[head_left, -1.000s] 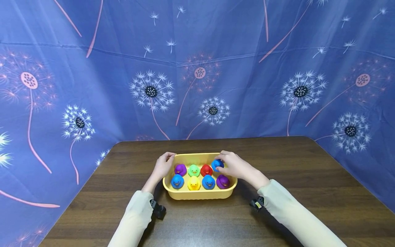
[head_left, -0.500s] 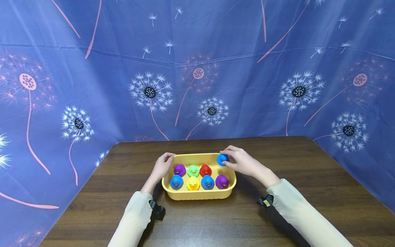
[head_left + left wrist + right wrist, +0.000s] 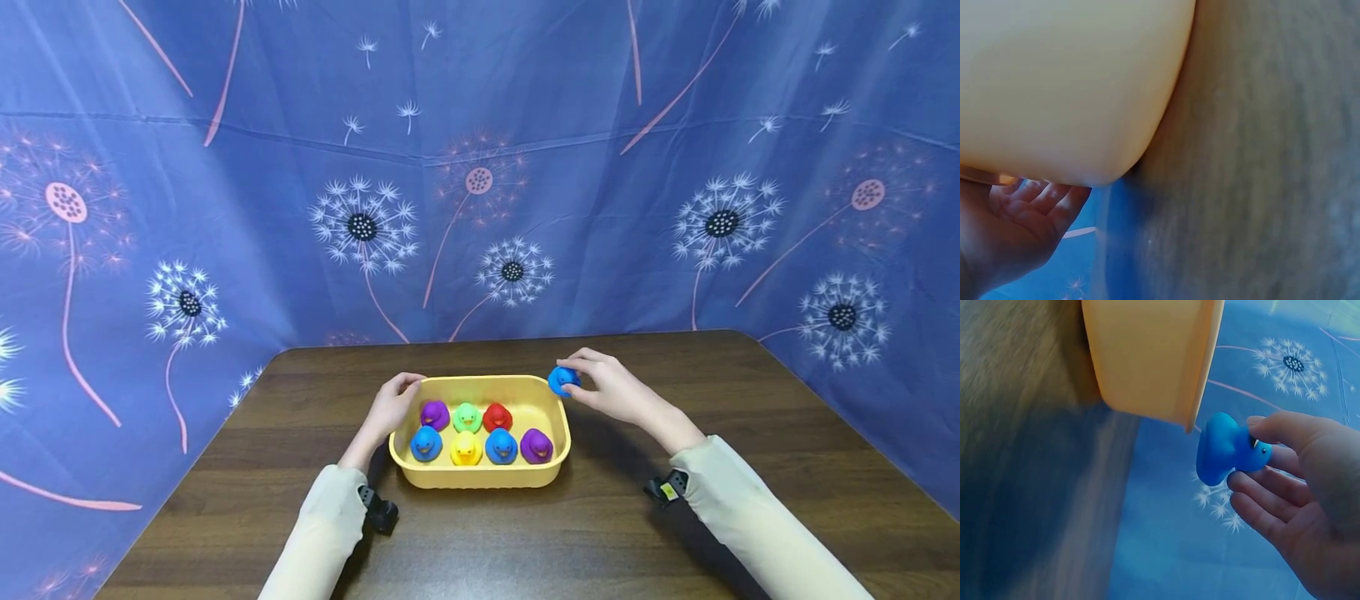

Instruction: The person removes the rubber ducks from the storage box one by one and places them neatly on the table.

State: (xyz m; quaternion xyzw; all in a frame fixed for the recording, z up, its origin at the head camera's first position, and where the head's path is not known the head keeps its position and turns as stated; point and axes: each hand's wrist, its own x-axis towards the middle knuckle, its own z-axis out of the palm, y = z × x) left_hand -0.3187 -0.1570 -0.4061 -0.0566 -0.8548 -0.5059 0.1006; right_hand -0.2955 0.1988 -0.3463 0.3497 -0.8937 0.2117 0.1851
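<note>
Several small rubber ducks sit in a yellow plastic tub [image 3: 480, 477]: a purple duck [image 3: 434, 415], a green duck [image 3: 467, 417] and a red duck [image 3: 497, 417] behind, and blue, yellow [image 3: 466, 448], blue and purple ones in front. My right hand [image 3: 617, 390] pinches another blue rubber duck [image 3: 1225, 450] between thumb and fingers, above the tub's back right corner. In the right wrist view this duck is tipped sideways in the picture and apart from the tub wall. At the tub's back left, my left hand [image 3: 390, 404] grips the rim; the wall partly hides its fingers in the left wrist view.
The tub stands on a dark brown wooden table [image 3: 480, 550]. Behind the table hangs a blue cloth [image 3: 600, 208] printed with dandelions. Each wrist carries a small black camera, the left camera [image 3: 381, 510] lying near the tub's front left corner.
My right hand has lifted the blue duck from the tub's back right and carried it up and right, past the rim. The left hand has stayed on the tub.
</note>
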